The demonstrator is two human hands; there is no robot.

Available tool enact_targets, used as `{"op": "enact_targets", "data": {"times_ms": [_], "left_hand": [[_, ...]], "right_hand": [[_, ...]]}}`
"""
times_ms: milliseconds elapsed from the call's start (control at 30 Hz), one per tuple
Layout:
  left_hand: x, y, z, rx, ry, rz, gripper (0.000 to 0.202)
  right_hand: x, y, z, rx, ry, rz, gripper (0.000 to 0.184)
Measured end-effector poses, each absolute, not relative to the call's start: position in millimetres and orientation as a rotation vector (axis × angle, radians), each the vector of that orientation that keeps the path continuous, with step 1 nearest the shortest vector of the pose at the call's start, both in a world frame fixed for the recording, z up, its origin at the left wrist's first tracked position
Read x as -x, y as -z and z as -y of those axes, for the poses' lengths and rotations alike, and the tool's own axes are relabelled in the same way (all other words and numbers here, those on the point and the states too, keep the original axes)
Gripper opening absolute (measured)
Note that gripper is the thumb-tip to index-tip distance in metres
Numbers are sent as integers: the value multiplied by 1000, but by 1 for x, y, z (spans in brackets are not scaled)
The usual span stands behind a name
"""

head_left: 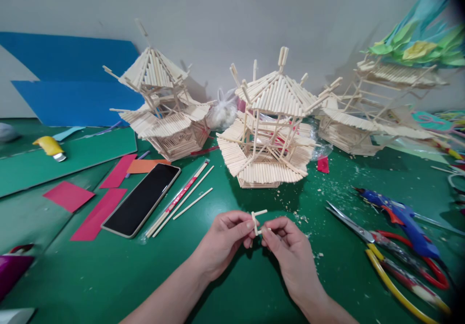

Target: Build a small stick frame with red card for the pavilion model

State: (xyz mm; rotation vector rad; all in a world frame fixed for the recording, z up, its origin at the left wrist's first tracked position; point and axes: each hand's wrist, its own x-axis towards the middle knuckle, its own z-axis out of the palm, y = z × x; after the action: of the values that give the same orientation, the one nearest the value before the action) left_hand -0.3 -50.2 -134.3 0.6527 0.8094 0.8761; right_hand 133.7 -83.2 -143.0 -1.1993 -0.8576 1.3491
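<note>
My left hand [224,239] and my right hand [286,244] meet over the green table [109,275], both pinching a small cross of short wooden sticks [257,220]. The left fingertips grip its left side and the right fingertips hold its lower end. Just beyond them stands a two-tier pavilion model of wooden sticks [269,130]. Loose long sticks [185,198] lie to the left of my hands.
Two more stick pavilions stand at back left [163,106] and back right [366,115]. A phone [143,198] lies by pink paper pieces [69,195]. A blue glue gun [401,217], scissors [385,246] and yellow-handled pliers [403,290] lie at right. Blue sheets [72,82] lean on the wall.
</note>
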Motion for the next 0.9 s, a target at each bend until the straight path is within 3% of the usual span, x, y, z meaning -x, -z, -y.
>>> {"op": "enact_targets", "data": {"times_ms": [900], "left_hand": [[0,130,49,-632,-869,-789,10]], "right_hand": [[-138,149,87,1055,-1458,869,13]]}}
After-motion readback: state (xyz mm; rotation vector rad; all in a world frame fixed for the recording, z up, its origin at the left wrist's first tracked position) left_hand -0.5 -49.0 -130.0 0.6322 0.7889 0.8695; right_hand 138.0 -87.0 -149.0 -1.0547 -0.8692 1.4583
